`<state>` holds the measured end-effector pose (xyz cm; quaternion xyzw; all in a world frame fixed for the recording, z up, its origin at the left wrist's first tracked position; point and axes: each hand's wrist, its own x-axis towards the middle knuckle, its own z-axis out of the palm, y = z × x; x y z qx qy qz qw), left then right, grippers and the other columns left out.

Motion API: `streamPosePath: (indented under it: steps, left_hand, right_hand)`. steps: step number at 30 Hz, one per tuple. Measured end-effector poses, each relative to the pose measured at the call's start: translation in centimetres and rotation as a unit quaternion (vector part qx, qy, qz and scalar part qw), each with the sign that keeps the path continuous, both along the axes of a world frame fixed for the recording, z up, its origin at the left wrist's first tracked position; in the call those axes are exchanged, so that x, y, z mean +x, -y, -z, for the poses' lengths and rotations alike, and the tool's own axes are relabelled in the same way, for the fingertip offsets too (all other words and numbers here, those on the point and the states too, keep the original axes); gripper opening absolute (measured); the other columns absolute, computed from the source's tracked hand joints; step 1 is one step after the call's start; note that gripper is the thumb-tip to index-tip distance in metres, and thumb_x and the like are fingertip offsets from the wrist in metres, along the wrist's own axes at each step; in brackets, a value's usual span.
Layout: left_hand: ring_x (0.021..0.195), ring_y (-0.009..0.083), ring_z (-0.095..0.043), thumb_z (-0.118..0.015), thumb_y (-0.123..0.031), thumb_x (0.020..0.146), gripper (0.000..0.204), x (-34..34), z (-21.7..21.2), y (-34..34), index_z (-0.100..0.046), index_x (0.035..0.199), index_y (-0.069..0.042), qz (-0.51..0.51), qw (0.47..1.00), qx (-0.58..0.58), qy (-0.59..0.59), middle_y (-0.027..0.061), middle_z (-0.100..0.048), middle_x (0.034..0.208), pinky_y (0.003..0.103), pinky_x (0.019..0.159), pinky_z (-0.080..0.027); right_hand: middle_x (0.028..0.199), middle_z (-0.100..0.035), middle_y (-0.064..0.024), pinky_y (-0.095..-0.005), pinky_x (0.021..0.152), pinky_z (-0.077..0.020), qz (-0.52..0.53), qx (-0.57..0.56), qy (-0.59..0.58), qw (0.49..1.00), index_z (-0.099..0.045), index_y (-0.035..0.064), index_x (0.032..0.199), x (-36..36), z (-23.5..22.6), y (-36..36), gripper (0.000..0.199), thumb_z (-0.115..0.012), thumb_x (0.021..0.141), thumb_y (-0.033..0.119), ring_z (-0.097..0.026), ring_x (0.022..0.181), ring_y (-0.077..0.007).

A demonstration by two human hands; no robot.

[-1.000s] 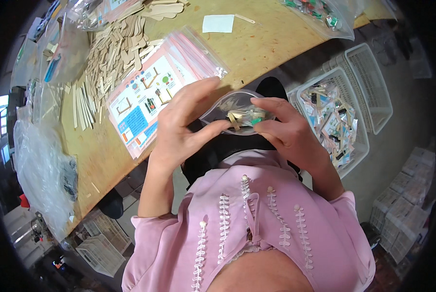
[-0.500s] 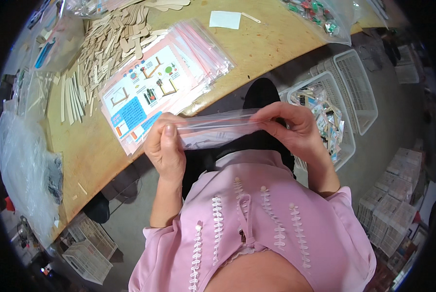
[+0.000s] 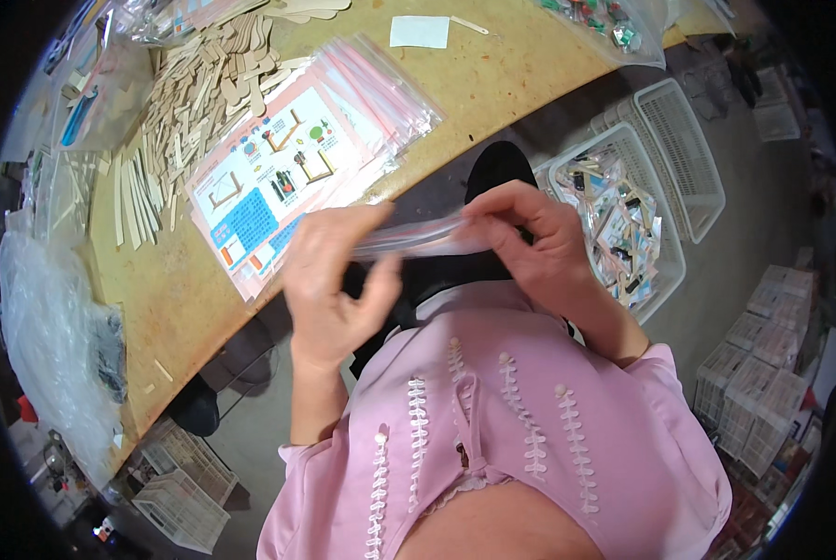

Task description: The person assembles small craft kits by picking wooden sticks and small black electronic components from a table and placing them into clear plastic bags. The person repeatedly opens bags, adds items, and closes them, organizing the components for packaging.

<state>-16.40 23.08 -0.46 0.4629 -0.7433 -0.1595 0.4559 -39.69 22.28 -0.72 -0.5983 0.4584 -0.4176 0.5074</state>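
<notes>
A clear zip bag (image 3: 416, 235) hangs above my lap, just off the table's edge. My right hand (image 3: 537, 241) pinches its right end between thumb and fingers. At the other end my left hand (image 3: 329, 285), slightly blurred, has its thumb and fingers apart. The bag's left end passes behind that hand, so whether they touch is unclear. Printed instruction sheets (image 3: 273, 173) lie on the table beyond my left hand, with a stack of pink-edged clear bags (image 3: 390, 98) overlapping them.
Many flat wooden sticks (image 3: 217, 70) are heaped on the yellow table (image 3: 502, 65). A white basket (image 3: 665, 271) of filled packets stands right, beside another white basket (image 3: 688, 159). Large clear plastic bags (image 3: 49, 327) cover the left edge. Several crates (image 3: 758, 373) stand on the floor.
My left hand has opened from its pinch on the bag's left end. The bag looks narrower and more folded, and my right hand has shifted slightly left with it.
</notes>
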Motion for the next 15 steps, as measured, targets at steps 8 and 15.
streamPosePath:
  steps: [8,15]
  left_hand:
    - [0.068,0.0318,-0.055,-0.070,0.003,0.075,0.013,-4.2,2.8,0.6,-0.060,0.078,-0.004,0.053,0.996,0.063,0.016,0.0113,-0.056,0.072,0.041,0.064,-0.043]
    - [0.067,0.0308,-0.050,-0.067,0.004,0.071,0.015,-5.2,2.4,0.8,-0.055,0.076,-0.004,0.153,0.978,0.076,0.118,0.0109,-0.053,0.072,0.041,0.062,-0.039]
  right_hand:
    - [0.083,-0.069,-0.0079,-0.0407,0.063,-0.0510,0.015,-0.311,-0.169,0.935,-0.066,0.0055,0.088,0.6,3.0,0.1,0.009,-0.074,0.083,0.005,-0.066,0.068,-0.0293]
    - [0.089,-0.077,-0.0086,-0.0283,0.074,-0.0548,0.092,-0.035,-0.071,0.993,-0.071,0.0034,0.098,-7.9,3.0,0.2,0.007,-0.066,0.094,0.008,-0.074,0.083,-0.0148]
